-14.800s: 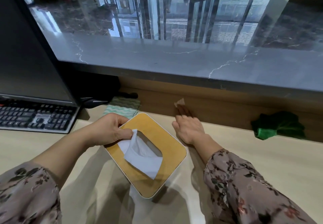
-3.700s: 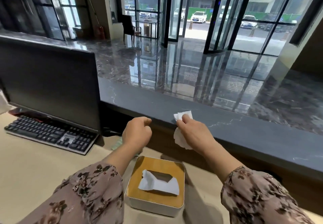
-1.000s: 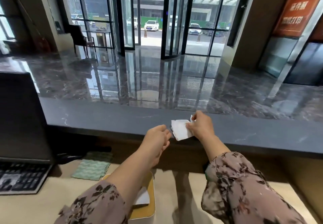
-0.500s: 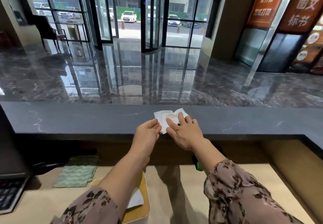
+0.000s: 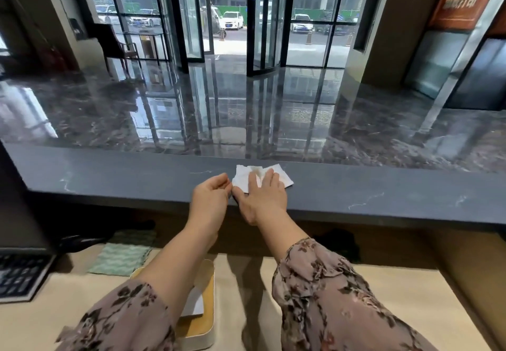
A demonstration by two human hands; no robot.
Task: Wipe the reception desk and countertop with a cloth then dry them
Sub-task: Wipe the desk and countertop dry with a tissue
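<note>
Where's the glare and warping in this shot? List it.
Head view: bright doorway light mirrors off the polished lobby floor; the dark countertop stays matte; wide-angle lens bends its edges; the arms cast shadows on the desk; the right hand and tissue look sharp.

Keyboard [image 5: 19, 276] cut by left edge, tissue box [image 5: 202, 317] half hidden beneath left forearm

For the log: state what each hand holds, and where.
Right hand presses flat on the white tissue's middle on the countertop; left hand appears to pinch its near-left edge.
</note>
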